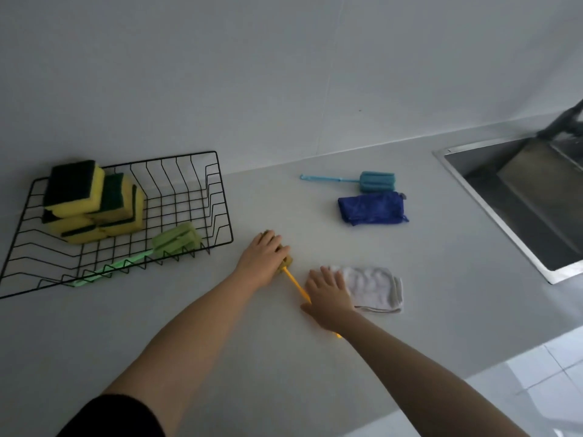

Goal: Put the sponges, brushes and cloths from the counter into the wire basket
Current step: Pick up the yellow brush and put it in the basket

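Wire basket: just one, black, sitting on the table over at 9 o'clock.
Sponges: yellow-and-green ones piled in the basket's far left end. I count five, but the pile hides some edges, so don't quote me.
Brushes: three total. The green brush is already lying in the basket along its near side. The yellow brush is on the table, right of the basket. The blue brush is out at 1 o'clock from the hands.
Cloths: two, both on the table. The blue cloth is just below the blue brush, and the white cloth is at 3 o'clock from the yellow brush.
Left hand: fingers curled over the yellow brush's head, gripping it.
Right hand: flat with fingers spread, over the yellow handle and touching the white cloth's left edge.
Sink: one, way off at 3 o'clock.
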Demonstrator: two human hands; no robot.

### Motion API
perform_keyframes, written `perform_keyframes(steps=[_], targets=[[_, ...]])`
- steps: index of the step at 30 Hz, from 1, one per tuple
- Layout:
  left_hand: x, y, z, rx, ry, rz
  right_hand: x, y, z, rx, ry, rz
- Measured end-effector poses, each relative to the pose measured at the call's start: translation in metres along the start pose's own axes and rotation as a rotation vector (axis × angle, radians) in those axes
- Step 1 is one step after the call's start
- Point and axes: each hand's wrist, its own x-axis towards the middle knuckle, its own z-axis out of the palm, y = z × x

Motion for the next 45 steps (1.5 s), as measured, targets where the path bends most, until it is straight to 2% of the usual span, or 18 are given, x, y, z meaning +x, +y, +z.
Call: perform_keyframes(steps=[2, 6, 11, 17, 28, 36, 45], targets=[[0.001, -0.001, -0.003, 0.045, 0.085, 0.0, 0.0, 0.001, 0.001, 0.006, 0.045, -0.001], [-0.002, -0.005, -0.011, 0.018, 0.004, -0.02, -0.001, 0.003, -0.004, 0.082, 0.146, 0.037], [-0.003, -0.017, -0.042, 0.042, 0.123, -0.008, 0.004, 0.005, -0.024, 0.146, 0.28, 0.088], [-0.014, -0.048, -0.076, 0.073, 0.234, -0.081, 0.016, -0.009, -0.07, 0.171, 0.413, 0.103], [-0.083, -0.137, -0.098, 0.059, 0.337, -0.331, 0.06, -0.088, -0.138, 0.096, 0.551, -0.098], [-0.141, -0.195, -0.077, 0.01, 0.258, -0.513, 0.103, -0.154, -0.145, 0.072, 0.513, -0.262], [-0.162, -0.233, -0.033, -0.082, 0.131, -0.634, 0.151, -0.203, -0.125, -0.048, 0.332, -0.302]])
